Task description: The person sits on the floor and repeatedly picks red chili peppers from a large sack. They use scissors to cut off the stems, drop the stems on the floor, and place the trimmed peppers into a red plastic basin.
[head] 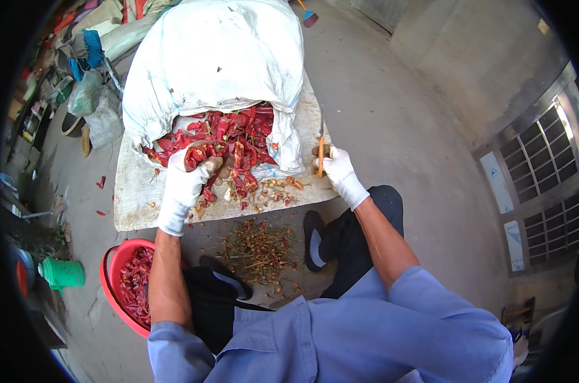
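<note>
My left hand [186, 177], in a white glove with brownish fingers, is closed around a bunch of red chili peppers [205, 154]. It is in front of the mouth of a white woven sack [222, 57] that lies on its side, with more dried red chilies [251, 124] spilling out. My right hand [335, 165], gloved the same way, grips an orange-handled cutting tool [321, 153] with its blade pointing away from me. That hand is over the right edge of a sack-covered work surface [141, 210]. Cut stems and chili bits [270, 191] are strewn between the hands.
A red bucket [108, 282] of chilies stands by my left leg. Between my feet is a pile of stems [263, 251] on the concrete floor. Farther left are a green plastic jug [63, 273] and plastic bags [98, 103]. A barred window [543, 148] is at right.
</note>
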A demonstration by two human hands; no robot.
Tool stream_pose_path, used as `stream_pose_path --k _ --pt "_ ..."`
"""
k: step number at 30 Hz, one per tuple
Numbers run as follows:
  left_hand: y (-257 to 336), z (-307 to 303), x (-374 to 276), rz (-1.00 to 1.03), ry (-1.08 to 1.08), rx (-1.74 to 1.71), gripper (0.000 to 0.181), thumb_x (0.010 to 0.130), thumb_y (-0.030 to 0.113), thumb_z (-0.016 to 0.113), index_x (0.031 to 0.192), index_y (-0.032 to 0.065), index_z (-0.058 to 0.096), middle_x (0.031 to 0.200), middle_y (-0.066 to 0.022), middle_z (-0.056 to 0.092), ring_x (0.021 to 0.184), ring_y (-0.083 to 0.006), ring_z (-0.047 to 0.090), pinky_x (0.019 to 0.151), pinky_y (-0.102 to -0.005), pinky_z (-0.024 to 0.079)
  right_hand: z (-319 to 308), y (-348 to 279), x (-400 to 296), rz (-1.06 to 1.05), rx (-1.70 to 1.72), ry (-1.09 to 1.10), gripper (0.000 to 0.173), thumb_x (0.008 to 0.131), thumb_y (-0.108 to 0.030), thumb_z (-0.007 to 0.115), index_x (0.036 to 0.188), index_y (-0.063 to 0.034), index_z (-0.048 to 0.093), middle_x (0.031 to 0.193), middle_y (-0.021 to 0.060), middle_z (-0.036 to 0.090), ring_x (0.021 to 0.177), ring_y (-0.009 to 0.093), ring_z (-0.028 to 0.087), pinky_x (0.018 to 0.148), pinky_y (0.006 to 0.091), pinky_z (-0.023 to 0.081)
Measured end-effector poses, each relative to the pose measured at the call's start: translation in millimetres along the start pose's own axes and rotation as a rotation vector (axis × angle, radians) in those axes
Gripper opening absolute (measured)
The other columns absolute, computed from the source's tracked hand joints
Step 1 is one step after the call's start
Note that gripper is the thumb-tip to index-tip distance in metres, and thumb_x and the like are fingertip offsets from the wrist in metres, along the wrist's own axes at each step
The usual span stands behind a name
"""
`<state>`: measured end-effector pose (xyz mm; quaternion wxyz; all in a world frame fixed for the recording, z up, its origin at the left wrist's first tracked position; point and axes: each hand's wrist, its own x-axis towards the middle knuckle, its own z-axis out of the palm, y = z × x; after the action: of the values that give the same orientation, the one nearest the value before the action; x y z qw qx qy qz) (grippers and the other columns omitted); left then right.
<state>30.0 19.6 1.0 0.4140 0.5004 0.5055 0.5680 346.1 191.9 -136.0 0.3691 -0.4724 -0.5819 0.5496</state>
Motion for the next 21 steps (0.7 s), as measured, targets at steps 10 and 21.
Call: stream_pose_path --k 10,21 --pt "-8 -20 -4 -0.010 0.076 0.044 0.028 0.096 0.013 0.070 0.117 -0.0059 0.067 0.093 -0.0131 0.076 0.069 -0.0154 0.069 0.060 -0.0269 0.053 71 -114 -51 -0.281 -0.228 -0.443 0.033 0.088 -0.018 0.074 0.113 0.0007 0.062 0.094 0.0126 0.068 0.088 0.024 0.069 0.081 0.0394 0.056" --pt "-14 -29 -6 -0.006 0.225 0.238 0.023 0.093 0.002 0.073 0.115 -0.0042 0.070 0.086 -0.0043 0.074 0.072 -0.0093 0.067 0.065 -0.0245 0.052 85 -112 -69 -0.793 -0.712 -0.176 0.035 0.084 -0.041 0.075 0.080 -0.0069 0.071 0.074 0.0162 0.069 0.069 0.036 0.070 0.065 0.0476 0.054"
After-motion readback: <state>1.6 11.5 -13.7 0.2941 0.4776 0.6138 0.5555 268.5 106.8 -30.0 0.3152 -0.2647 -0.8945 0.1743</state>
